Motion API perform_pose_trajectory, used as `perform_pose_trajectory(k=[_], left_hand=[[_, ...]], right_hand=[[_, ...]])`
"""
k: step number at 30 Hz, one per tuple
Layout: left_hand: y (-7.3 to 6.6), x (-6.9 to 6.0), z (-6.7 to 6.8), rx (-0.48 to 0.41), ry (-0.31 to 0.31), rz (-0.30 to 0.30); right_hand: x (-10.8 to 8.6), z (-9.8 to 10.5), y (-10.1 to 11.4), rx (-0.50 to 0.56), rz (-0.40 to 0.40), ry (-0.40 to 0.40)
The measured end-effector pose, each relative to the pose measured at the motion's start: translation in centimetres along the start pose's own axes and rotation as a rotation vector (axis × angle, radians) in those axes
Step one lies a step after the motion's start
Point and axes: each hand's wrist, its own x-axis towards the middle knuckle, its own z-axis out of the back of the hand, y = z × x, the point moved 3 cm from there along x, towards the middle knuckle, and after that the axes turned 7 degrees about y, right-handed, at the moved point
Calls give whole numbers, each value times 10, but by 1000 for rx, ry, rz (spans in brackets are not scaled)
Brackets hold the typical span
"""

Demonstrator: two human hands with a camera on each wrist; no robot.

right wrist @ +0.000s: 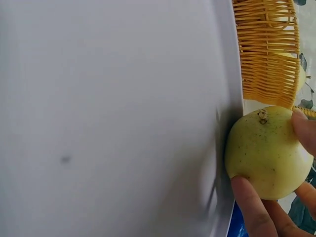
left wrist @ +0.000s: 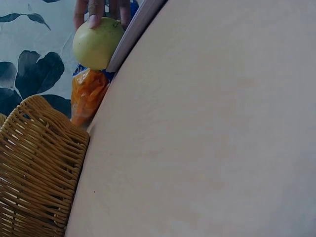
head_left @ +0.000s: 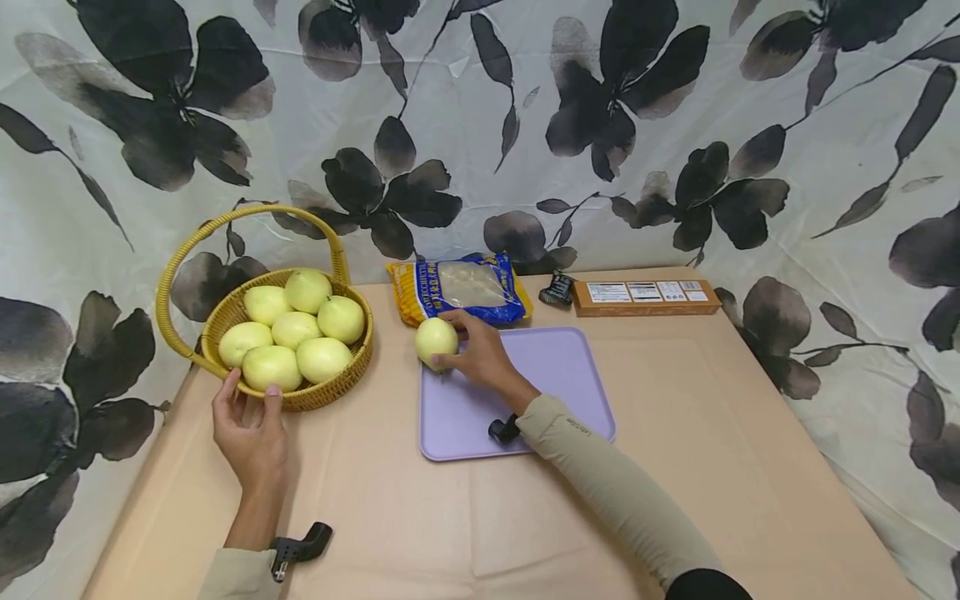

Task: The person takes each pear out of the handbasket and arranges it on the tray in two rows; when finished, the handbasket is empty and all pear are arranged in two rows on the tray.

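Seven pale green fruits (head_left: 296, 330) in the wicker basket (head_left: 333, 393); your left grip (head_left: 255, 437) is spread, fingertips at its rim. Your right grip (head_left: 480, 358) holds an eighth fruit (head_left: 433, 338) at the far-left corner of the lilac tray (head_left: 558, 375). Blue-yellow bag (head_left: 472, 290) behind: "ECCHIETT" readable, plus Chinese characters. Brown box (head_left: 637, 308): white label panels, print too small. Black packet (head_left: 557, 289): lettering illegible.
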Motion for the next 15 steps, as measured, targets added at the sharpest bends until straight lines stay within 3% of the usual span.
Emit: perform_pose_trajectory(k=[9, 15], left_hand=[[0, 1, 0, 19, 7, -10], [1, 1, 0, 33, 0, 0]], right_hand=[[-3, 6, -6, 39, 1, -38], [-4, 11, 0, -55, 48, -96]])
